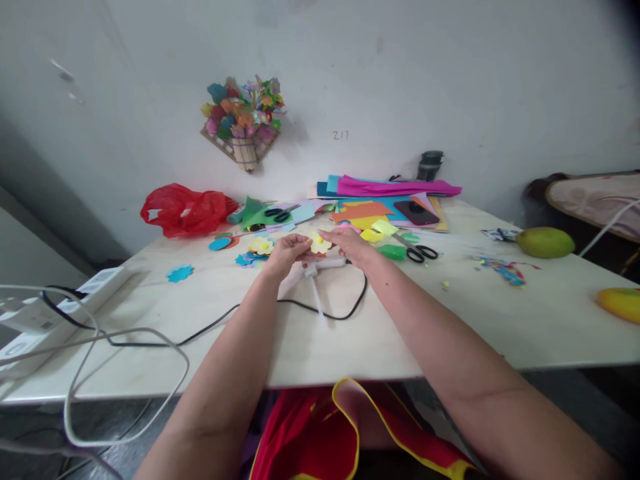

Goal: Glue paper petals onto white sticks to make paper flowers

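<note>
Between both hands is a pale yellow paper flower (320, 244) with a brighter yellow centre. My left hand (290, 252) pinches its left edge, and the fingers of my right hand (351, 243) close on its right side. Just below lies a white glue gun (327, 264) with a clear glue stick (318, 300) sticking out toward me; my hands partly cover it. Left of my left hand sits another pale yellow flower (261, 246) among blue cut-outs (245, 259). Black-handled scissors (421, 253) and a green object (392, 252) lie to the right of my right hand.
A black cord (210, 327) crosses the table toward a white power strip (105, 280). Toward the wall lie a red plastic bag (185, 208), coloured sheets (363, 212), a phone (416, 213) and second scissors (281, 213). A green mango (545, 242) rests at right.
</note>
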A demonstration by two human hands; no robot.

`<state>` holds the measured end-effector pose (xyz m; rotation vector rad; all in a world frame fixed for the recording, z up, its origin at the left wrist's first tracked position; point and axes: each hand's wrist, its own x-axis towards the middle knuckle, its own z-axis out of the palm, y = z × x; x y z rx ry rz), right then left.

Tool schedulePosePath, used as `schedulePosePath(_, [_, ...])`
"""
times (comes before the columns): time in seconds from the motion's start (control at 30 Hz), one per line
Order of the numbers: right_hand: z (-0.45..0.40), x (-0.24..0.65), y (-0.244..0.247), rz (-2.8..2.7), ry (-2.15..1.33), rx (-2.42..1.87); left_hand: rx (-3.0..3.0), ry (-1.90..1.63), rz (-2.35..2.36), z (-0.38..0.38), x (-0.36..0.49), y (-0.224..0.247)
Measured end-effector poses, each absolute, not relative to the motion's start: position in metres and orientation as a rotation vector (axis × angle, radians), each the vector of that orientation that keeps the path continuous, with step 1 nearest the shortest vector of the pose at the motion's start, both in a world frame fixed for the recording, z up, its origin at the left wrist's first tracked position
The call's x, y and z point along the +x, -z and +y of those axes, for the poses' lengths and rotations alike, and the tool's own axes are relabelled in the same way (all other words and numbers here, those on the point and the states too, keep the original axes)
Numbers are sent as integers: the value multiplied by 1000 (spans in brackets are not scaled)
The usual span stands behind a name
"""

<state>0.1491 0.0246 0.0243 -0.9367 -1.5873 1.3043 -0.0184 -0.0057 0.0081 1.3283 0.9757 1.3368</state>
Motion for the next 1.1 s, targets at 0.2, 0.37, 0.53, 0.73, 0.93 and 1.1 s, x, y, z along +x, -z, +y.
schedulePosePath(0.2, [23, 146, -23, -1610, -1227, -946, 1325, -1317, 998, -10, -15, -11])
schedulePosePath(0.37, [25, 146, -22, -1633, -1190, -921, 1304, -1322, 998, -10, -15, -12])
schedulePosePath(0.53, [31, 152, -22, -1603, -1118, -925, 1257, -1367, 966, -7, -18, -10])
schedulePosePath(0.73, [30, 153, -23, -1603, -1140, -957, 1270, -1362, 967, -6, -18, -9])
schedulePosePath(0.93, [29, 150, -21, -1592, -1228, -956, 1309, -1329, 972, -8, -16, -9])
schedulePosePath(1.1, [33, 151, -17, -1598, -1275, -952, 1320, -1302, 995, -9, -15, -9])
